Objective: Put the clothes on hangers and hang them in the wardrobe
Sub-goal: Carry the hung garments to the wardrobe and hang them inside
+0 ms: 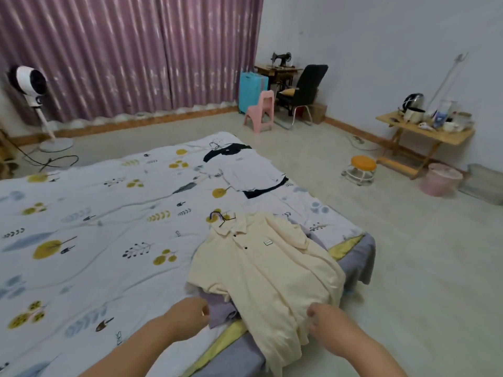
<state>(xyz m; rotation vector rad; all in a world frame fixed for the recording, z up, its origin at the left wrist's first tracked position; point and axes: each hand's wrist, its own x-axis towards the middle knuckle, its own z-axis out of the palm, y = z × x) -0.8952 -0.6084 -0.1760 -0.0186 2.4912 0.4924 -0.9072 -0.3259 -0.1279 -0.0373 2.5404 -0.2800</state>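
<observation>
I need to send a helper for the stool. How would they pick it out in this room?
Start at the folding wooden table against the right wall. On the floor just left of it stands the stool: low and round, with an orange seat, unlike the taller pink chair.

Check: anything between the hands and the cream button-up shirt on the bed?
Nothing visible. The right hand already touches the cream button-up shirt at its hem; the left hand rests beside it on lilac-grey fabric underneath.

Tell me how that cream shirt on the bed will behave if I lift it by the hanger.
The cream shirt looks thin and floppy, so it will probably drape and swing. Its hem already hangs over the bed edge. The hanger sits in its collar, so it should come along.
</observation>
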